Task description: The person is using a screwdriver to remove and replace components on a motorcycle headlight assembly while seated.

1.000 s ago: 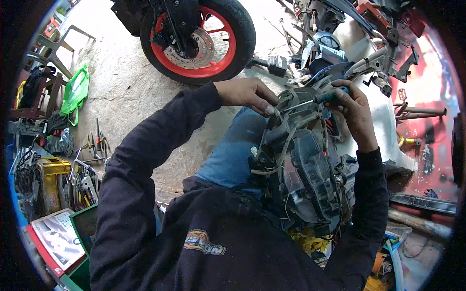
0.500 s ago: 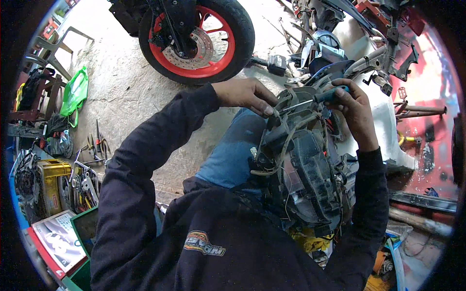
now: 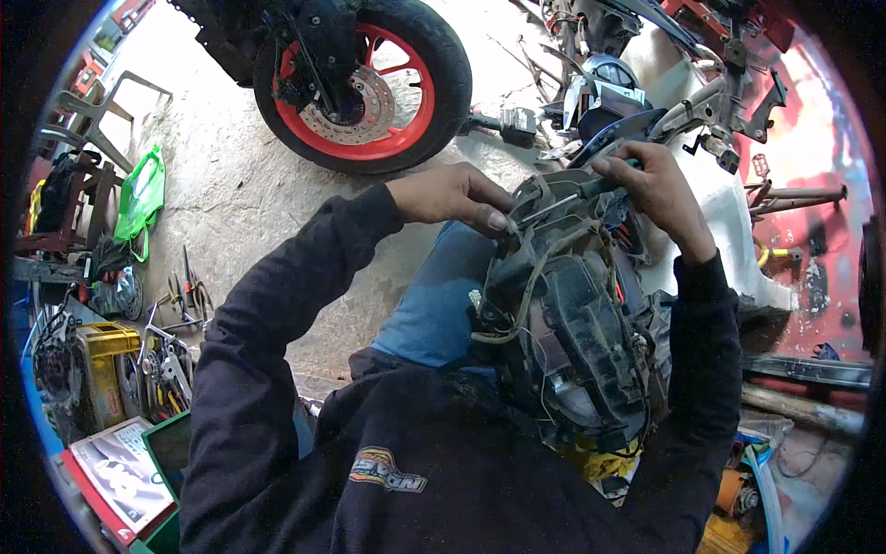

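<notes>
A: What is held on the lap?
B: A black housing (image 3: 572,342), wrapped in wires, is steadied at its top edge by the closed left hand (image 3: 452,197).
A: And the right hand (image 3: 657,185)?
B: A screwdriver (image 3: 577,194) is gripped, tip at the housing's top.
A: Farther off?
B: A red-rimmed wheel (image 3: 365,83) is seen.

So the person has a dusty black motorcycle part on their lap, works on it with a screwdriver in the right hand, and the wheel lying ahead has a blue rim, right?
Not quite: the wheel has a red rim, not blue, as the head view shows. The rest holds: the dusty black motorcycle part sits on the lap, and the right hand holds a screwdriver to its top.
</notes>
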The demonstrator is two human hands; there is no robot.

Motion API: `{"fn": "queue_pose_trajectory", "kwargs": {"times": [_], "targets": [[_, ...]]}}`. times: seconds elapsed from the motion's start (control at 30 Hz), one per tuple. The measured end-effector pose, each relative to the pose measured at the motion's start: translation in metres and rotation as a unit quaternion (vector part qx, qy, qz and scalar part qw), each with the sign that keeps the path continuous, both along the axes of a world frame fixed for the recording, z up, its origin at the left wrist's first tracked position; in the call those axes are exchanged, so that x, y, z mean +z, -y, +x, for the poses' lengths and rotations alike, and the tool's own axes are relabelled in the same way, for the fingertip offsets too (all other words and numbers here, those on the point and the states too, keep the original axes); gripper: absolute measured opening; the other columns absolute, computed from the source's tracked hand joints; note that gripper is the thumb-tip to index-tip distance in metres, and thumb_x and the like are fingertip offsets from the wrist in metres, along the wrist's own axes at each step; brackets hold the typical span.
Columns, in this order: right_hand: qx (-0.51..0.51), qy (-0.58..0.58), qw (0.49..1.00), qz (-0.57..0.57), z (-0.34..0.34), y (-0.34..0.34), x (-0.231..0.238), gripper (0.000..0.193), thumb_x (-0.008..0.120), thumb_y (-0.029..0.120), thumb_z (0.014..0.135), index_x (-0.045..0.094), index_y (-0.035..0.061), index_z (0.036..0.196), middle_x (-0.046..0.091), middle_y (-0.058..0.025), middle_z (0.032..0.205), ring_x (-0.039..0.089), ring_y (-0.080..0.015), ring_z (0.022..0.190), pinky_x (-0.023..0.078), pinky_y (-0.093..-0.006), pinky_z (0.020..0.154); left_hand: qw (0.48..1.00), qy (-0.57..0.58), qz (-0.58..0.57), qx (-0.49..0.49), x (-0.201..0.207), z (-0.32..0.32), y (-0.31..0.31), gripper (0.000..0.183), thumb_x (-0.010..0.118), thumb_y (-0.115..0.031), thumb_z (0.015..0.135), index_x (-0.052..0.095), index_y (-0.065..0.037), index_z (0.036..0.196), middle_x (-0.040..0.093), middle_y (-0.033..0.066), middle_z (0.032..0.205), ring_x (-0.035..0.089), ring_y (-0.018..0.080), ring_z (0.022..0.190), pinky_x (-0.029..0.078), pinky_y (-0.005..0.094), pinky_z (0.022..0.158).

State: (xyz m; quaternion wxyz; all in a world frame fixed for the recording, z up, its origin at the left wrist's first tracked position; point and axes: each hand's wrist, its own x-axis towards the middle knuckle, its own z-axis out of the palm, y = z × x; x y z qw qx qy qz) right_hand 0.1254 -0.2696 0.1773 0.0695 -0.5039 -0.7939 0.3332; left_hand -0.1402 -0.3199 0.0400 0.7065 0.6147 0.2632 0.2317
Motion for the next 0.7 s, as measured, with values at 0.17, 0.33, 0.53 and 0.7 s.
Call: {"fn": "queue_pose_trajectory", "kwargs": {"times": [0.17,0.33,0.53,0.7], "targets": [[0.047,-0.127,0.988,-0.068,0.005,-0.009,-0.012,0.023,0.063,0.029,0.090,0.057,0.0079,0.084,0.046,0.0072,0.068,0.038,-0.0023,0.059,0.029,-0.0192,0.053,0.999,-0.025,0.031,-0.023,0.004,-0.003,-0.001,0.045,0.066,-0.020,0.088,0.056,0.002,0.126,0.063,0.0109,0.118,0.058,0.0160,0.107,0.044,0.0307,0.097],[0.058,-0.151,0.985,-0.054,0.007,-0.001,-0.015,0.019,0.066,0.019,0.085,0.058,0.0019,0.083,0.054,0.0016,0.079,0.050,-0.0081,0.079,0.039,-0.0224,0.071,0.995,-0.034,0.095,-0.003,0.004,-0.004,0.006,0.042,0.065,-0.018,0.088,0.058,0.001,0.124,0.066,0.0109,0.113,0.061,0.0151,0.103,0.047,0.0307,0.095],[0.175,-0.253,0.945,-0.112,0.018,-0.010,-0.010,0.011,0.063,0.006,0.084,0.058,0.0030,0.093,0.057,0.0001,0.091,0.053,-0.0081,0.089,0.043,-0.0250,0.082,1.000,-0.017,0.012,0.005,0.005,-0.005,0.006,0.041,0.064,-0.018,0.089,0.058,0.001,0.125,0.065,0.0111,0.115,0.059,0.0150,0.107,0.045,0.0305,0.095],[0.105,-0.154,0.980,-0.072,0.003,0.002,0.005,0.018,0.062,0.016,0.088,0.062,0.0026,0.099,0.061,-0.0031,0.098,0.055,-0.0112,0.096,0.043,-0.0276,0.088,0.997,-0.064,0.036,0.021,0.010,-0.002,0.010,0.046,0.069,-0.021,0.085,0.058,0.002,0.124,0.064,0.0107,0.117,0.058,0.0166,0.106,0.043,0.0317,0.097]]}}
